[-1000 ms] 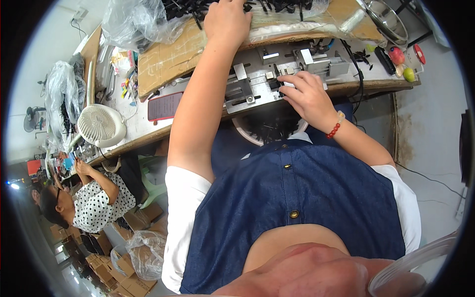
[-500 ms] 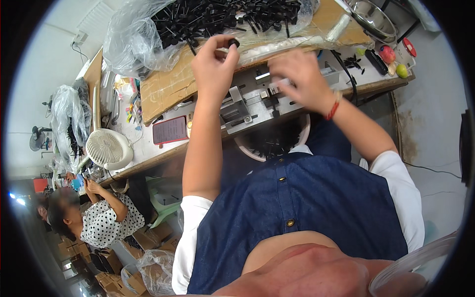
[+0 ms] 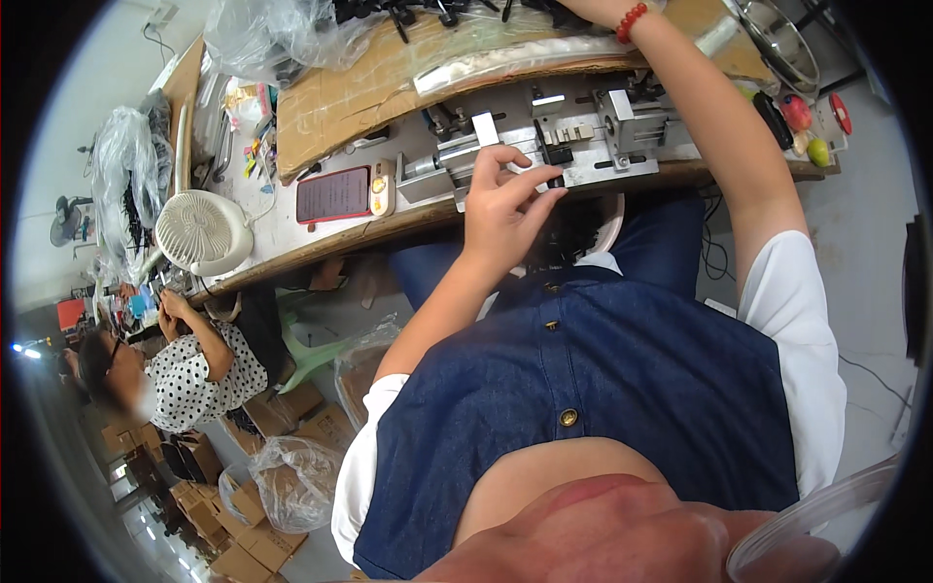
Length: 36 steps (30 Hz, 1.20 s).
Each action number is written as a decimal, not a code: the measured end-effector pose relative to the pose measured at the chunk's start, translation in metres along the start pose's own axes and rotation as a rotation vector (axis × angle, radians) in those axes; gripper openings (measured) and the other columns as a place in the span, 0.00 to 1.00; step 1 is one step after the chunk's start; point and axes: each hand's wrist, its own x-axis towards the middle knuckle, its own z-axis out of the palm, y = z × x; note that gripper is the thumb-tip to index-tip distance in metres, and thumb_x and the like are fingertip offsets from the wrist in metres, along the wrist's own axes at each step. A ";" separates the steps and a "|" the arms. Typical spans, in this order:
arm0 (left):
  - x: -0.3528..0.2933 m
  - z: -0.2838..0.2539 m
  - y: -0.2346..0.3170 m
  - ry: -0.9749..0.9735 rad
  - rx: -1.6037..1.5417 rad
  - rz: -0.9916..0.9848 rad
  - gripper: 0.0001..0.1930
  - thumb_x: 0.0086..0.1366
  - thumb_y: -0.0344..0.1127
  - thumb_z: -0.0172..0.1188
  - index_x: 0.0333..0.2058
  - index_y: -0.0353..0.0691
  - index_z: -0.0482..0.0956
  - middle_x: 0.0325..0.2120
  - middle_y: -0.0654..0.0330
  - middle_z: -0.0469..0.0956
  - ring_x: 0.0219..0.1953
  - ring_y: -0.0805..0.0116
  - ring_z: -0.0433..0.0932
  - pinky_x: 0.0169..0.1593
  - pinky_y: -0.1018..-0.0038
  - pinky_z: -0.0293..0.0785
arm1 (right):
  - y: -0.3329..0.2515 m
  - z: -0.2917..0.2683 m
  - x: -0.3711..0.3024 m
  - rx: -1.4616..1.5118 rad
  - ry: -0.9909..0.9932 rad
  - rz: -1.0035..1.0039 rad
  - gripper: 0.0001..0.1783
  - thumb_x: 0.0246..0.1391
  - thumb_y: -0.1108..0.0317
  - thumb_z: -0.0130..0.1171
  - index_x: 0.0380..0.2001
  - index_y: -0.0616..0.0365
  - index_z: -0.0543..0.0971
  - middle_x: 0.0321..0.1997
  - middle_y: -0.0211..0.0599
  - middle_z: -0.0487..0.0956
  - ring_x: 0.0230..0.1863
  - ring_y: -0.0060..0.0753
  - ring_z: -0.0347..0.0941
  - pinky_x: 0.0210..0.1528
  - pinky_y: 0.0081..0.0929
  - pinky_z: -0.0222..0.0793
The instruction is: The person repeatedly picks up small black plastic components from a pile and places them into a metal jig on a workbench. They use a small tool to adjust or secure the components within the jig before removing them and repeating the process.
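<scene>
I see the left hand now lowered, thumb and finger pinching the slim black part in the silvery metal fixture; the right hand has left it, fingers cut off.

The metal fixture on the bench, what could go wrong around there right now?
Pinched fingers: the left hand has its fingertips close to the metal fixture, so they might get caught if its blocks move.

A dropped part: the black piece at the fixture could fall if bumped, since it sits near the front edge of the bench.

A knocked phone: the phone also lies close to that edge and might get swept off.
</scene>
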 end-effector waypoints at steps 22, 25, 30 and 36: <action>0.053 -0.018 0.010 0.070 0.325 0.188 0.21 0.62 0.31 0.69 0.55 0.49 0.83 0.42 0.57 0.82 0.34 0.59 0.82 0.38 0.67 0.79 | -0.137 -0.061 -0.163 0.897 0.106 0.191 0.11 0.68 0.72 0.56 0.50 0.63 0.78 0.52 0.42 0.84 0.46 0.33 0.78 0.56 0.28 0.73; 0.114 -0.044 0.010 0.241 0.588 0.213 0.17 0.63 0.29 0.67 0.52 0.48 0.85 0.42 0.53 0.78 0.36 0.58 0.80 0.39 0.66 0.78 | -0.143 -0.055 -0.193 0.479 -0.009 0.040 0.13 0.58 0.77 0.64 0.47 0.61 0.79 0.47 0.42 0.82 0.45 0.46 0.76 0.53 0.35 0.73; 0.181 -0.065 -0.040 0.112 0.648 0.164 0.08 0.61 0.33 0.64 0.39 0.39 0.83 0.41 0.51 0.81 0.46 0.48 0.80 0.50 0.56 0.77 | -0.152 -0.031 -0.203 0.157 -0.055 -0.037 0.14 0.52 0.75 0.68 0.43 0.55 0.81 0.55 0.35 0.78 0.56 0.48 0.69 0.57 0.41 0.71; 0.186 -0.058 -0.034 0.040 0.635 0.119 0.09 0.62 0.32 0.64 0.40 0.38 0.84 0.39 0.51 0.81 0.44 0.48 0.80 0.48 0.58 0.76 | -0.143 -0.010 -0.203 0.002 -0.087 -0.109 0.13 0.52 0.72 0.61 0.43 0.54 0.81 0.58 0.31 0.78 0.55 0.45 0.70 0.57 0.37 0.73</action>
